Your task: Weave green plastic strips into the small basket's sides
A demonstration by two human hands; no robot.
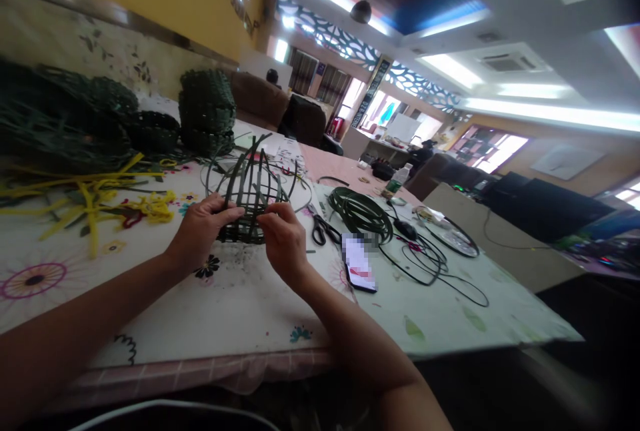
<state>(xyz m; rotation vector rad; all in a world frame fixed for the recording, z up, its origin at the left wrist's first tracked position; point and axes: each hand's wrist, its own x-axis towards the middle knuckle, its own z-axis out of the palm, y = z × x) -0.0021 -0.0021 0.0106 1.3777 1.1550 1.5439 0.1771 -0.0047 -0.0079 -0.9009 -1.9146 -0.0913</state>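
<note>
A partly woven dark green basket (250, 201) stands on the flowered tablecloth, its loose strips sticking up and outward. My left hand (203, 228) is closed on the left side of the basket, thumb pointing inward over the strips. On the basket's right side, my right hand (285, 238) pinches at a strip with thumb and fingers. Just right of that hand lie black scissors (324, 228). A coil of dark green strip (361, 213) rests beyond them, and a lit phone (359, 263) lies nearer to me.
Finished-looking green baskets (207, 111) stand at the back left, behind yellow strips (90, 201). A bottle (397, 181), a computer mouse (405, 230) and thin cables lie to the right. The table's front edge (210, 370) runs below my forearms. Monitors stand at far right.
</note>
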